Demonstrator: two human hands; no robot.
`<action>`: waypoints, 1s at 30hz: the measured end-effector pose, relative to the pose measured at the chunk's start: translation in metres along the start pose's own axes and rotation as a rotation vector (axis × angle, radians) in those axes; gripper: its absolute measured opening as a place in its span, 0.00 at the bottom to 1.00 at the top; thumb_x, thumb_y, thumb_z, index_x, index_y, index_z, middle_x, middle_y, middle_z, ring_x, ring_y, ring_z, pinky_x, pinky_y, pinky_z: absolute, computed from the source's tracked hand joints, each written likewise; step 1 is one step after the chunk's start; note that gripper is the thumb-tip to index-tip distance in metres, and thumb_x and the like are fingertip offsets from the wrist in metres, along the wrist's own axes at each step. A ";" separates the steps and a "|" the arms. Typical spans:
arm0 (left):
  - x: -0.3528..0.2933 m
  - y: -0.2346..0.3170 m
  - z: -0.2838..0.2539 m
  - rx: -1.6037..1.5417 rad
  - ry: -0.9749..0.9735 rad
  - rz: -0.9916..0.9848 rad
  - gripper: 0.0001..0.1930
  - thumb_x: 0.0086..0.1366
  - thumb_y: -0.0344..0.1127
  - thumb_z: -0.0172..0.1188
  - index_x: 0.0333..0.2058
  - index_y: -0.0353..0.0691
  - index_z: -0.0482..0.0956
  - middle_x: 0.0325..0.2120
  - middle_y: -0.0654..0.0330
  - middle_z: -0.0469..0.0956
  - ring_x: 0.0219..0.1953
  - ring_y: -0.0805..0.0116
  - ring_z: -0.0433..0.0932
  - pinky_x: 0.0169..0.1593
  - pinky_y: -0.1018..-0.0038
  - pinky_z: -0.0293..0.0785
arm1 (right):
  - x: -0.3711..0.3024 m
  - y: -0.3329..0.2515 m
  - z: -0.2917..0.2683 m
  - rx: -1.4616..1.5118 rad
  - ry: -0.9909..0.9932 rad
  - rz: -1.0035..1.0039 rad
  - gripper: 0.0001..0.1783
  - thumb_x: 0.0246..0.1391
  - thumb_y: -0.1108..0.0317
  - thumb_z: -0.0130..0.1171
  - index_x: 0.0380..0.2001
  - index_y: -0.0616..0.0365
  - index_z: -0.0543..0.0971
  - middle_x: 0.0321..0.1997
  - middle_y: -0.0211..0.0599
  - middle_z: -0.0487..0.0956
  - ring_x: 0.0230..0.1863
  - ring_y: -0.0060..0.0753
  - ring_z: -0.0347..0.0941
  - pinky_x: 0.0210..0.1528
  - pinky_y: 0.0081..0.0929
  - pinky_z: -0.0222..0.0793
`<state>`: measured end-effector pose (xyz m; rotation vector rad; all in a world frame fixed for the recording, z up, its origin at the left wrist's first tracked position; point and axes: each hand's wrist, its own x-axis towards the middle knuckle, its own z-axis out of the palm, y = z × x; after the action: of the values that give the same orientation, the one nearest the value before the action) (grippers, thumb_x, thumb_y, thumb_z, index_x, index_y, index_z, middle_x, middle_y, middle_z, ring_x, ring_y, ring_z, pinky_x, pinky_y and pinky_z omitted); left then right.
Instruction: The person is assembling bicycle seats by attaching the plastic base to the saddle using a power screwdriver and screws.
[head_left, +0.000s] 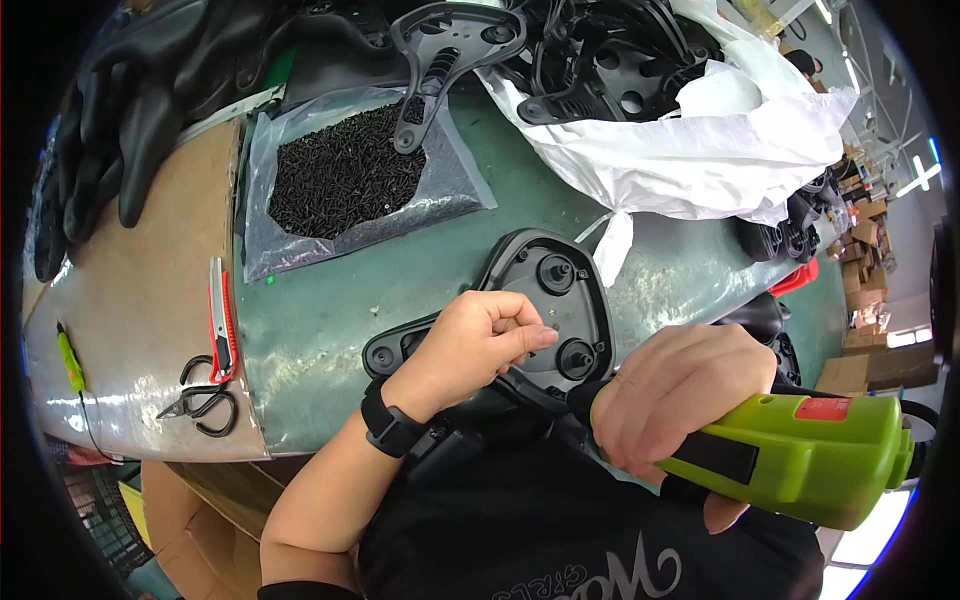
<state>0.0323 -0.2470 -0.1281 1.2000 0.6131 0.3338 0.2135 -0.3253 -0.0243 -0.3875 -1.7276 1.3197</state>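
A black moulded plastic part (535,315) lies on the green table in front of me, wide at its far right end and narrowing to the left. Two round posts stand up inside its wide end. Over its middle is my left hand (480,345), wearing a black wrist strap, with thumb and forefinger pinched together. Whatever they hold, if anything, is too small to make out. My right hand (690,390) grips a lime-green power screwdriver (820,460), its dark front end pointing left toward the part's near edge.
An opened clear plastic bag (450,180) of black screws (345,170) lies beyond, a similar black part (440,70) resting on it. A white sack (690,170) holds more parts. At left are a red utility knife (220,330), nippers (205,400), a green pen-like tool (70,360) and black padded pieces (150,140).
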 end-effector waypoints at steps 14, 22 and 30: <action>-0.001 -0.016 -0.003 -0.093 -0.082 0.075 0.04 0.64 0.29 0.55 0.33 0.35 0.77 0.23 0.67 0.74 0.25 0.81 0.71 0.30 0.83 0.71 | 0.004 0.018 0.025 -0.101 0.174 -0.022 0.10 0.48 0.67 0.59 0.21 0.65 0.76 0.19 0.37 0.77 0.19 0.41 0.75 0.20 0.28 0.68; -0.003 -0.017 0.005 0.235 0.005 0.227 0.03 0.62 0.26 0.55 0.35 0.35 0.76 0.26 0.65 0.74 0.26 0.79 0.72 0.32 0.80 0.71 | 0.013 0.005 0.016 -0.150 0.023 -0.010 0.16 0.46 0.63 0.66 0.25 0.68 0.77 0.21 0.42 0.77 0.21 0.44 0.76 0.24 0.32 0.72; -0.006 -0.027 0.012 0.600 0.106 0.507 0.04 0.60 0.28 0.56 0.34 0.37 0.74 0.31 0.53 0.74 0.34 0.54 0.74 0.39 0.67 0.71 | 0.005 0.003 -0.001 0.007 -0.085 -0.153 0.23 0.43 0.62 0.72 0.32 0.75 0.77 0.24 0.51 0.78 0.24 0.45 0.77 0.28 0.36 0.76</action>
<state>0.0326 -0.2688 -0.1491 1.9305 0.5052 0.6732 0.2109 -0.3199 -0.0247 -0.1939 -1.7853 1.2463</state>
